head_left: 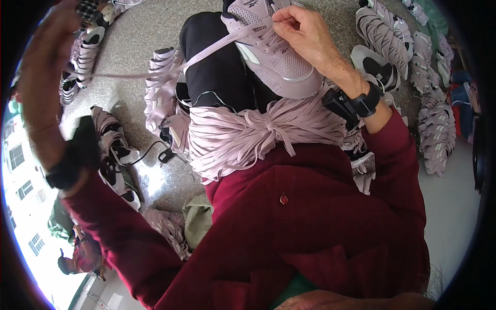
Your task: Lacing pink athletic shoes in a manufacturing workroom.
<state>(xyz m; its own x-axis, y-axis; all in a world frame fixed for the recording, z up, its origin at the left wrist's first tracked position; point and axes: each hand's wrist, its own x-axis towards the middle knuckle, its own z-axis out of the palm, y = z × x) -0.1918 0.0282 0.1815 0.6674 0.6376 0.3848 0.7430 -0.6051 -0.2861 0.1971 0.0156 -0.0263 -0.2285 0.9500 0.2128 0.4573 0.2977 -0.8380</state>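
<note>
Nearest the camera, a dark red jacket [310, 217] fills the lower middle of the view, and a bundle of pale mauve laces [248, 137] is heaped across the lap just beyond it. Over the black-trousered knees [217, 67] a mauve sneaker [276, 57] is propped, its toe turned toward the body.

The right hand [305, 33] is laid on the lacing of the sneaker, with thumb and forefinger pinched closed on the lace at the eyelets; a black band [367, 101] is worn at that wrist. From the sneaker a single lace [155, 70] is drawn taut out to the left, ending at the left hand [44, 67], which is raised high and close to the lens and is blurred. How its fingers are closed on the lace end cannot be told.

The floor [155, 26] is seen to be speckled grey stone, with a paler smooth strip [449, 201] at the right. Open floor is left only in a narrow patch ahead and left of the knees. That patch is hemmed by black-and-white sneakers [116, 155] and further lace bundles [160, 88] at the left, and a black cable [150, 152] is trailed between them. Farther off, at the right edge, more mauve sneakers and bundles [434, 124] are stacked in rows, well apart from the hands.
</note>
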